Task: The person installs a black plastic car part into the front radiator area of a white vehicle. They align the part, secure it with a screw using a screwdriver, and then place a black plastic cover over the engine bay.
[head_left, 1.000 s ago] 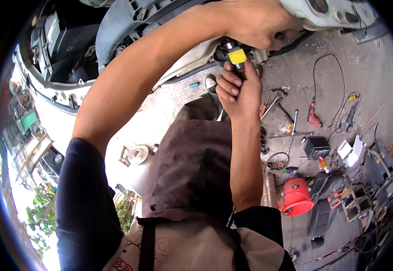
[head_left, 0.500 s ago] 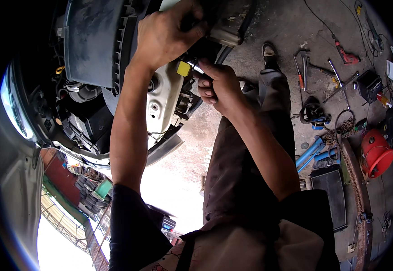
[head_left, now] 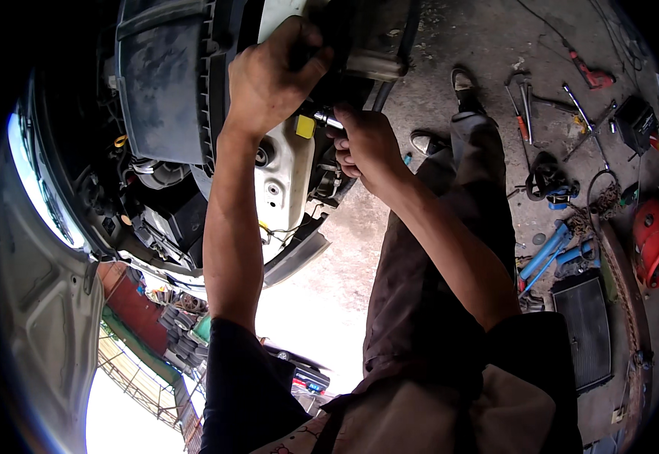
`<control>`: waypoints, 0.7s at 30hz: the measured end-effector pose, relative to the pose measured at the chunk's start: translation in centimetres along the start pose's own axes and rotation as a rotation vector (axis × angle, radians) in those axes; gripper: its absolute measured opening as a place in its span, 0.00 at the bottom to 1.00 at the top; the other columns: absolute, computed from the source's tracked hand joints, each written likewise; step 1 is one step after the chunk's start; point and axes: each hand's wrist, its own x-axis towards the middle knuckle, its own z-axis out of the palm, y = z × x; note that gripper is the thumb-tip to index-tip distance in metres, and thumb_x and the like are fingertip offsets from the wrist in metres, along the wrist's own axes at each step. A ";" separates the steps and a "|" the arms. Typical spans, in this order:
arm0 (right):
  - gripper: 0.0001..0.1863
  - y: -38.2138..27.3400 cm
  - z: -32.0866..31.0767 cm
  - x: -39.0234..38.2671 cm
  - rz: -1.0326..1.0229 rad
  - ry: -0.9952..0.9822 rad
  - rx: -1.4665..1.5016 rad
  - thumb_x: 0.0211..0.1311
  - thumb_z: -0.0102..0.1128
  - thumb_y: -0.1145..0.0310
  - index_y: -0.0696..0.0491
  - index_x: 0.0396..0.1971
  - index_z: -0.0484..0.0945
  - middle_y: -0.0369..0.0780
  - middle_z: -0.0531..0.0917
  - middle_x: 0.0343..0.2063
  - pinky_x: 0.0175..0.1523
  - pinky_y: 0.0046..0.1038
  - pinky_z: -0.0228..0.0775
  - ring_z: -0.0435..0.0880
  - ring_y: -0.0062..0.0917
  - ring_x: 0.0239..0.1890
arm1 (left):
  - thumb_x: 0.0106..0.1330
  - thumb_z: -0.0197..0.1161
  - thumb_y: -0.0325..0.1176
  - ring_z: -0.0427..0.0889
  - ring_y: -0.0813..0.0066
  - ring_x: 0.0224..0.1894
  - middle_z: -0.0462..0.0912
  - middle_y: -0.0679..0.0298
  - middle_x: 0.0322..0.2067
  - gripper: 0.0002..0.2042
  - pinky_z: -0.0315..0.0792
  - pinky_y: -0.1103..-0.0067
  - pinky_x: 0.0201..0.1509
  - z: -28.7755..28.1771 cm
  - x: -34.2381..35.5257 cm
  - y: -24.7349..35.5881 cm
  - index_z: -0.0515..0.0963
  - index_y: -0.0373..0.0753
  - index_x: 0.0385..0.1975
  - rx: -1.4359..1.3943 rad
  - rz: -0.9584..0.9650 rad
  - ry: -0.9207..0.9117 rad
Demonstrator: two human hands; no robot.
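My left hand point(head_left: 275, 79) is curled above the front edge of a car's open engine bay. Its fingers bend into dark shadow, and what they grip is hidden. Lower and to the right, my right hand point(head_left: 372, 150) is closed around a socket wrench point(head_left: 328, 119), whose shiny chrome end points left at the car's front. Just beside that end sits a yellow tag point(head_left: 304, 126) on the white front panel point(head_left: 288, 163). A large dark plastic cover point(head_left: 164, 83) lies left of my left hand.
The raised hood point(head_left: 38, 333) stands at left. On the concrete floor at right are a red drill point(head_left: 590, 73), a hammer point(head_left: 526, 106), a cross-shaped wrench point(head_left: 588, 125), a black battery point(head_left: 636, 125), a blue jack point(head_left: 547, 250), a red container point(head_left: 656, 242) and a rusty beam point(head_left: 624, 295).
The whole view has shifted, so the car and floor things sit farther right and a second shoe shows. Both hands keep about the same places at the car's front, still closed.
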 end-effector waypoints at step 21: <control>0.23 -0.7 -0.6 0.6 0.200 -0.159 0.136 0.75 0.51 0.49 0.58 0.34 0.75 0.27 0.64 0.15 0.16 0.17 0.47 0.59 0.09 0.13 | 0.56 0.67 0.43 0.85 0.56 0.34 0.84 0.59 0.27 0.14 0.76 0.62 0.39 -0.1 0.1 -1.8 0.79 0.46 0.39 -0.013 0.109 -0.007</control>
